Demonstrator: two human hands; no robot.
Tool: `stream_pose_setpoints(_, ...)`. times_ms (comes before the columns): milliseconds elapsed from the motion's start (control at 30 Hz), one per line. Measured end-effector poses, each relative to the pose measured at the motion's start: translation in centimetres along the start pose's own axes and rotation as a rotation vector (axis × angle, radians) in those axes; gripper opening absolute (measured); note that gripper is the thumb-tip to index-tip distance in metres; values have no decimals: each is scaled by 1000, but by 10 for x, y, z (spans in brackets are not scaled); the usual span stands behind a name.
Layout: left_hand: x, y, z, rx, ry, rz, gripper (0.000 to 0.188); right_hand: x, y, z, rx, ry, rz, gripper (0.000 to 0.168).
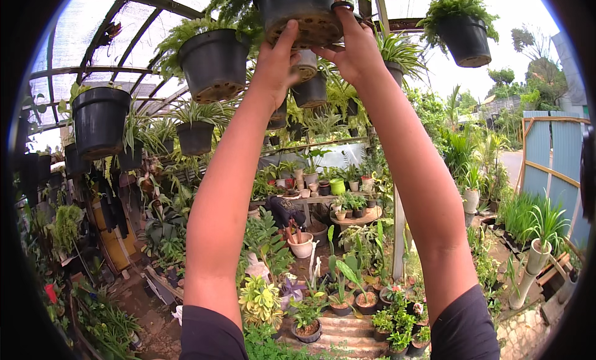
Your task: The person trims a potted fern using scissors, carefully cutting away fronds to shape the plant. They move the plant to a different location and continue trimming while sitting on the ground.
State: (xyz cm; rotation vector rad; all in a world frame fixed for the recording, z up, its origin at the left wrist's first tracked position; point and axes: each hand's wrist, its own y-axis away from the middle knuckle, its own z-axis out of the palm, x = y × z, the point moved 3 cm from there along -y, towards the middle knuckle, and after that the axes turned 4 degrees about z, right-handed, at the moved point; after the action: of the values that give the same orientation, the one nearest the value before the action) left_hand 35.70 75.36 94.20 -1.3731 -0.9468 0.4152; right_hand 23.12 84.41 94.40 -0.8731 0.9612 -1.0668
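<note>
Both my arms reach up to a black plastic hanging pot [302,10] of green fern at the top middle. My left hand [279,59] is on the left of its underside, thumb against the base. My right hand [351,48] grips the right side of the base, with a dark ring-like band around a finger. Soil-stained drainage holes show in the pot's underside. The pot's top and its hanger are out of the picture. Just left hangs another black pot [214,64] with a fern, and smaller hanging pots show between my wrists, including a grey one [305,64].
More black pots hang at the left [101,122] and upper right [464,41]. A metal post [399,239] stands beside my right forearm. Potted plants fill a back bench and the floor below. A person [285,213] bends over a white pot [301,246]. A blue corrugated gate [551,155] is at right.
</note>
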Motion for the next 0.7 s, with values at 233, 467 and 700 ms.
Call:
stream_pose_setpoints(233, -56, 69, 28, -61, 77, -60, 83, 22, 51, -62, 124, -29, 125, 54)
stream_pose_setpoints(467, -124, 167, 27, -176, 234, -255, 76, 50, 154, -121, 196, -49, 230, 82)
stream_pose_setpoints(700, -157, 329, 28, -147, 320, -368, 82, 75, 310, -166, 305, -193, 524, 58)
